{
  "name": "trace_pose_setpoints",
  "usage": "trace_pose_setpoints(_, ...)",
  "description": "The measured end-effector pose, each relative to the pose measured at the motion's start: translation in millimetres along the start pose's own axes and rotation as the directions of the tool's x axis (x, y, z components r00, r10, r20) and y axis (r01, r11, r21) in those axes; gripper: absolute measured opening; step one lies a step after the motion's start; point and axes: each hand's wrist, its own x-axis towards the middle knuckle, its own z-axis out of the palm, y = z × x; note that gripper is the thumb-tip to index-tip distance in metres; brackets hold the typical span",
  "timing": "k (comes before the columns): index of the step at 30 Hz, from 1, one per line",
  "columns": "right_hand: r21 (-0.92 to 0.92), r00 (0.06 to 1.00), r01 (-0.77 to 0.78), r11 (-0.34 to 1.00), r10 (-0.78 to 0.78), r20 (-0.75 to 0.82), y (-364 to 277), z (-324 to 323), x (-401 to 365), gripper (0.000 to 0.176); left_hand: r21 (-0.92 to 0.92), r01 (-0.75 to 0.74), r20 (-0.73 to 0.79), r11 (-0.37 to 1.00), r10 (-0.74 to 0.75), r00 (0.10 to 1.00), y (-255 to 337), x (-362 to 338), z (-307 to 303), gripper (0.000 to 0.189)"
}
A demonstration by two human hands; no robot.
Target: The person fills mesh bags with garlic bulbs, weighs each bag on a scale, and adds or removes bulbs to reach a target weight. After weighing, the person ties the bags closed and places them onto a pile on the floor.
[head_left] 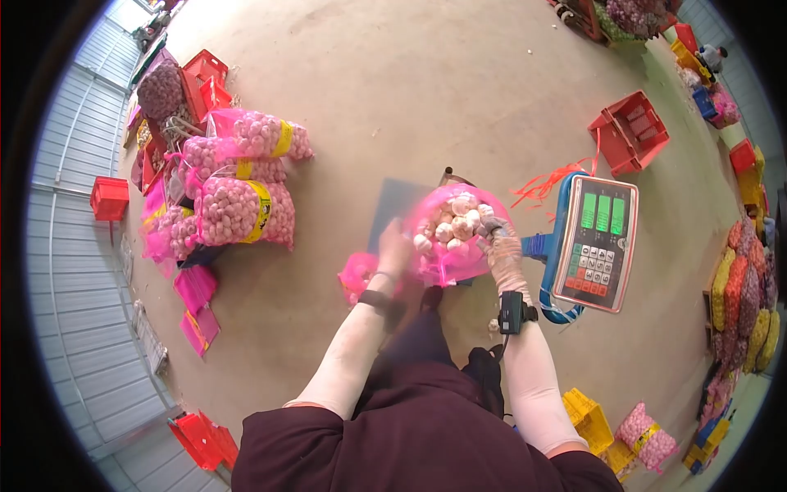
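An open pink mesh bag (447, 262) full of white garlic bulbs (455, 221) stands in front of me at the middle. My right hand (502, 242), in a grey-tipped glove, is closed at the bag's right rim beside the bulbs. Motion blurs my left hand (395, 246) at the bag's left side, and its fingers cannot be made out. A smaller pink bag (358, 277) lies below and left of that hand. Just right of my right hand is the scale display (596, 244), with green lit digits and a keypad.
Filled pink garlic bags (238, 209) are piled at the left. A red crate (630, 131) with orange-red strings beside it sits at the upper right. Yellow crates (589, 422) and another filled bag (646, 436) are at the lower right. Stacked coloured sacks (738, 287) line the right side.
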Motion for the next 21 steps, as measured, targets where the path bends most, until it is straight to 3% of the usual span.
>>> trace_pose_setpoints(2,-0.057,0.99,0.011,0.998,-0.019,-0.137,-15.7,10.7,-12.1,0.017,-0.309,-0.239,-0.228,0.921,0.172,0.958,18.1,-1.3,-27.9,0.017)
trace_pose_setpoints(3,-0.055,0.989,0.009,0.998,-0.017,-0.146,-22.8,13.9,-18.0,0.017,-0.307,-0.237,-0.22,0.922,0.174,0.96,33.9,-6.6,-44.1,0.017)
trace_pose_setpoints(5,0.01,0.993,0.063,0.998,-0.062,-0.097,-30.6,15.7,-26.8,0.014,-0.431,-0.029,-0.124,0.902,-0.027,0.992,57.7,-19.8,-72.0,0.012)
trace_pose_setpoints(6,0.013,0.993,0.067,0.998,-0.065,-0.097,-31.7,16.4,-24.6,0.014,-0.428,-0.034,-0.125,0.903,-0.022,0.992,46.2,-11.9,-71.5,0.012)
trace_pose_setpoints(8,-0.043,0.998,0.013,0.999,-0.016,-0.056,-29.8,14.4,-23.2,0.014,-0.203,-0.123,-0.26,0.972,0.068,0.963,20.3,0.5,-63.1,0.012)
trace_pose_setpoints(9,-0.042,0.998,0.009,0.999,-0.011,-0.058,-27.6,14.3,-20.3,0.014,-0.201,-0.119,-0.258,0.972,0.065,0.964,14.3,0.3,-60.9,0.012)
trace_pose_setpoints(11,-0.448,0.995,0.094,0.889,-0.104,0.003,-27.1,22.0,-0.8,0.018,-0.229,-0.084,-0.266,0.97,0.021,0.964,20.0,-3.4,-65.5,0.013)
trace_pose_setpoints(12,-0.445,0.995,0.094,0.891,-0.1,0.011,-28.1,27.8,10.2,0.018,-0.226,-0.081,-0.274,0.971,0.017,0.962,21.7,-4.3,-65.3,0.013)
trace_pose_setpoints(14,-0.84,0.986,0.165,0.517,-0.078,0.146,-33.7,46.9,30.5,0.024,-0.22,-0.127,-0.261,0.967,0.067,0.963,22.9,-5.2,-61.0,0.013)
trace_pose_setpoints(15,-0.978,0.988,0.152,0.142,-0.02,0.151,-35.5,58.6,40.9,0.03,-0.183,-0.188,-0.287,0.965,0.131,0.949,24.0,-6.0,-57.6,0.014)
trace_pose_setpoints(16,-0.975,0.987,0.161,0.15,-0.02,0.16,-27.3,61.0,47.5,0.03,-0.174,-0.189,-0.295,0.966,0.132,0.946,27.7,-9.6,-55.6,0.014)
trace_pose_setpoints(18,-0.894,0.954,0.297,-0.334,0.071,0.291,18.5,47.5,75.7,0.031,-0.261,-0.153,-0.168,0.953,0.111,0.98,43.5,-19.4,-58.3,0.015)
trace_pose_setpoints(19,-0.929,0.983,0.182,-0.323,0.045,0.177,69.2,19.7,100.4,0.032,-0.249,-0.154,-0.176,0.956,0.112,0.978,56.6,-25.3,-63.5,0.015)
trace_pose_setpoints(21,-0.909,0.983,0.183,-0.375,0.08,0.165,77.7,19.2,100.0,0.029,-0.354,0.022,-0.036,0.935,-0.037,0.999,76.8,-37.0,-72.8,0.013)
